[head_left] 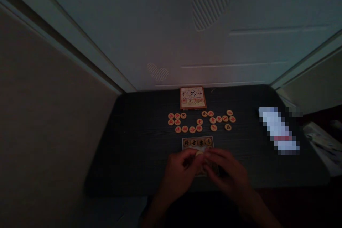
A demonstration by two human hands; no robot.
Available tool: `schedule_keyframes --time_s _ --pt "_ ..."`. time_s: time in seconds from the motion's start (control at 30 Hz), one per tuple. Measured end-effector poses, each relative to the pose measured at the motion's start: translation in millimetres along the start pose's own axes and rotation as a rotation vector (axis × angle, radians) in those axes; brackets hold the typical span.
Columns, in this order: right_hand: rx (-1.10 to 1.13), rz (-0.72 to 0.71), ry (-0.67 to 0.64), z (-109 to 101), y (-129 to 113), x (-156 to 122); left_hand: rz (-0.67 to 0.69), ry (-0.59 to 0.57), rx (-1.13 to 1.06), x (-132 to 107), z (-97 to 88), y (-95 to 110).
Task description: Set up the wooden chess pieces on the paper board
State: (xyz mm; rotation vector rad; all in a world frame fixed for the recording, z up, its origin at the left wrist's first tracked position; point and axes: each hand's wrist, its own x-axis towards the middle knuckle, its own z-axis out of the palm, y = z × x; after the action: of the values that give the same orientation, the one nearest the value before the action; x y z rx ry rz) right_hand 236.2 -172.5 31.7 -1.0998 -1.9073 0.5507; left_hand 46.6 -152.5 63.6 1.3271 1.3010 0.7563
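My left hand point(179, 172) pinches a round wooden xiangqi piece point(199, 154) at its fingertips, above a printed card point(197, 143) showing a row of pieces. My right hand point(227, 171) lies close beside it, with its fingers over the card's lower part; the dim light hides whether it holds anything. Both hands cover the bottom of the card. Farther away on the table, round pieces with red characters point(177, 122) form a loose group on the left. Pieces with dark characters point(219, 119) lie on the right. A small illustrated xiangqi box point(192, 98) stands behind them.
The dark wood-grain table point(128, 149) meets a pale door or panel point(203, 53) at the back and a beige wall point(53, 114) at the left. A pixelated white object point(278, 130) lies at the right. Papers point(320, 142) sit beyond the table's right edge.
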Motion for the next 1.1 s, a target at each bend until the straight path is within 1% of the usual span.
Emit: schedule_keyframes --time_s 0.13,0.27,0.37,0.5,0.67,0.77,0.93,1.1 --pt "0.047 0.066 0.032 0.0 -0.5 3.0 -0.04 -0.013 -0.09 -1.5 -1.3 -0.1" --pt "0.102 0.099 0.019 2.8 -4.9 7.7 -0.09 -0.031 -0.128 -4.8 0.4 -3.1" --pt "0.125 0.119 0.009 5.7 -9.6 12.4 -0.089 -0.034 -0.138 -7.6 1.3 -4.1" --pt "0.157 0.099 -0.023 7.0 -12.2 17.4 -0.095 -0.035 -0.142 -10.3 0.9 -2.4" --pt "0.146 0.068 -0.062 4.8 -11.3 18.4 -0.097 -0.05 -0.206 -13.1 2.5 -0.6" --pt "0.137 0.065 -0.077 3.2 -11.8 18.4 -0.1 -0.031 -0.231 -13.4 4.2 1.1" --pt "0.101 0.041 -0.088 3.3 -9.5 19.0 -0.091 -0.009 -0.176 -11.9 3.9 4.8" --pt "0.1 0.039 -0.095 4.3 -7.1 20.4 -0.098 0.029 -0.068 -14.3 2.0 -0.5"
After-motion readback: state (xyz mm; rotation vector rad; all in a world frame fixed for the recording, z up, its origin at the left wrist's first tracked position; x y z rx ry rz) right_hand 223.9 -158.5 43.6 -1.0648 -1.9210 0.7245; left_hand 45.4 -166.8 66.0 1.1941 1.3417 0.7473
